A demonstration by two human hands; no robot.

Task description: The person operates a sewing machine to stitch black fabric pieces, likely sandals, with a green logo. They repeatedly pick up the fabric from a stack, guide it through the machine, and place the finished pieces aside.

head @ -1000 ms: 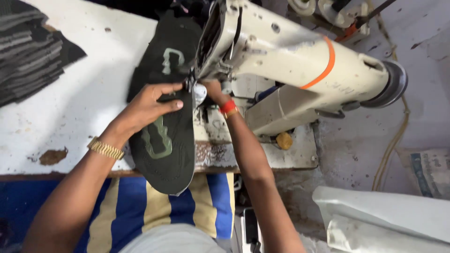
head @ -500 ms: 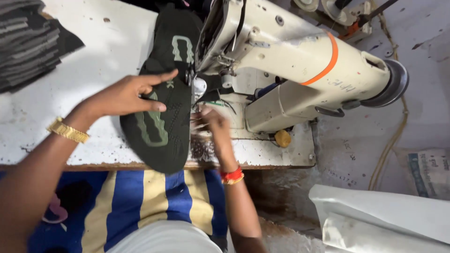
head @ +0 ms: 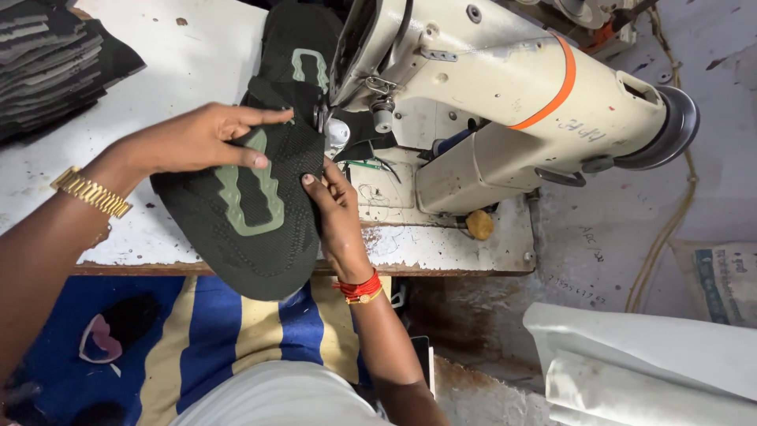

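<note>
Nearest the camera, on the near side of the sewing machine (head: 505, 102), the right hand (head: 335, 217) reaches up from a forearm banded with red thread at the wrist; its fingers are loosely curled, not clenched, the fingertips (head: 309, 180) pressing flat onto the right edge of the dark shoe upper (head: 260, 197). The left hand (head: 193, 142) comes in from the left of the machine, wrist wearing a gold link watch (head: 91, 192), palm down and fingers stretched out long — the index finger points toward the needle area while the thumb lies on the fabric, so the hand pins the piece rather than gripping it. The shoe upper is a knitted, finely textured mesh, near-black, oval at its near end, with a raised grey-green outline patch in the middle; it lies between the two hands, its near end hanging over the worn white table (head: 441, 244) edge, its far end running beneath the machine's head. The machine is cream-coloured, smooth and rounded, with an orange band around its arm and a dark handwheel at its right end. Farther left of the machine, a stack of dark flat pieces (head: 55, 63) rests on the tabletop.
</note>
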